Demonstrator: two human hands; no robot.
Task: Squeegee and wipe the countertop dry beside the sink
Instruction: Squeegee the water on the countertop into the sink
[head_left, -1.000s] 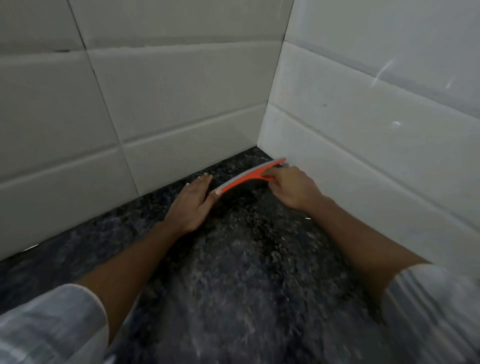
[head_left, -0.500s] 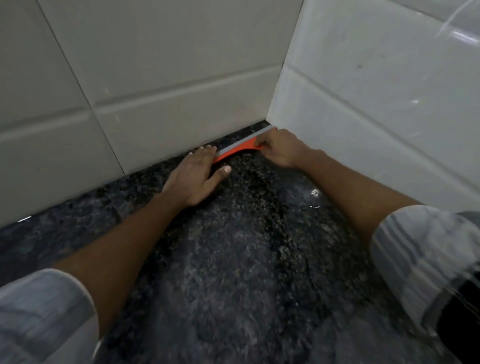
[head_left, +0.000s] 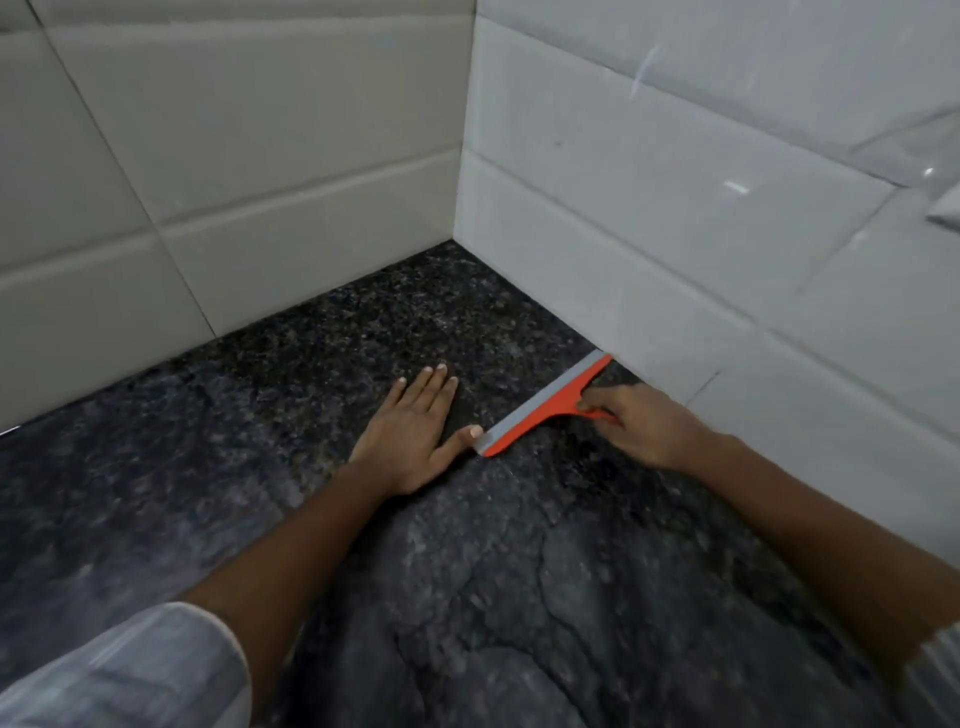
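An orange squeegee (head_left: 545, 405) with a grey rubber blade lies edge-down on the dark speckled granite countertop (head_left: 467, 597). Its far end touches the foot of the right tiled wall. My right hand (head_left: 644, 426) is closed around its short orange handle. My left hand (head_left: 415, 436) rests flat on the counter, fingers spread, with the thumb tip against the blade's near end. Wet streaks and patches show on the stone in front of me.
White tiled walls meet in a corner (head_left: 460, 234) at the back, one wall (head_left: 208, 182) behind the counter, the other (head_left: 727, 234) along its right side. No sink is in view. My striped sleeves show at the bottom corners.
The squeegee was against the back wall at the corner half a second ago. It has been drawn back toward me along the right wall, with both hands moving with it.
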